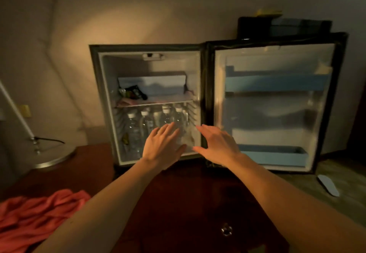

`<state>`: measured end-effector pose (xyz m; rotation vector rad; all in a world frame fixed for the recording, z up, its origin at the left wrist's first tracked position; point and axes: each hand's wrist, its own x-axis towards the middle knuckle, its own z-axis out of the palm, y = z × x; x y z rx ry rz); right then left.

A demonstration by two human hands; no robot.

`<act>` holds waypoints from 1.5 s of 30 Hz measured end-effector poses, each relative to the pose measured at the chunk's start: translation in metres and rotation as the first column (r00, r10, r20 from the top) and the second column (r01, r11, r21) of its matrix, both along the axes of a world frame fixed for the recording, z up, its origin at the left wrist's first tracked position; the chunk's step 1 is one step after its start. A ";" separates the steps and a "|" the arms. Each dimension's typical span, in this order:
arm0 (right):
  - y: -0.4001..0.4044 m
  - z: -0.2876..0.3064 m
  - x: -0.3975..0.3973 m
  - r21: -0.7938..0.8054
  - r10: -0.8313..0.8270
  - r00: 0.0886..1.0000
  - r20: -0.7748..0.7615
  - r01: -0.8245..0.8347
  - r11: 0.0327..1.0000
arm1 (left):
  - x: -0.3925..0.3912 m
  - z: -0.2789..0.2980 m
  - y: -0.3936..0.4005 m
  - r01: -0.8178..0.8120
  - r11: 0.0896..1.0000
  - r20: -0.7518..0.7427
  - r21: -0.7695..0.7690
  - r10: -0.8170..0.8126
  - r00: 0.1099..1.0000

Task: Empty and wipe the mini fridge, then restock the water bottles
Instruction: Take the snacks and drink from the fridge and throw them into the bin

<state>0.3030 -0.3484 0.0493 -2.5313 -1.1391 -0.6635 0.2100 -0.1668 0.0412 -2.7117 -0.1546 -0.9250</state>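
The mini fridge (103, 94) stands open on a dark wooden surface, its door (277, 104) swung fully to the right. Several clear water bottles (138, 128) with white caps stand under the shelf (156, 103). Dark snack packets (134, 92) lie on the shelf. My left hand (162, 147) and my right hand (217, 145) reach side by side into the lower compartment, fingers straight and spread, holding nothing. A clear bottle (185, 134) shows between them; I cannot tell whether either hand touches it.
A pink cloth (33, 217) lies bunched at the front left of the wooden top (188, 203). A lamp with a round metal base (51, 155) stands at the left. A dark box (283, 28) sits on top of the fridge. A pale flat object (327, 185) lies on the floor at the right.
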 end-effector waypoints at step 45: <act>0.323 0.101 0.117 0.264 0.194 0.939 -0.285 -0.118 0.957 | 0.079 0.069 0.209 -0.118 0.962 0.083 -0.246 0.142 0.986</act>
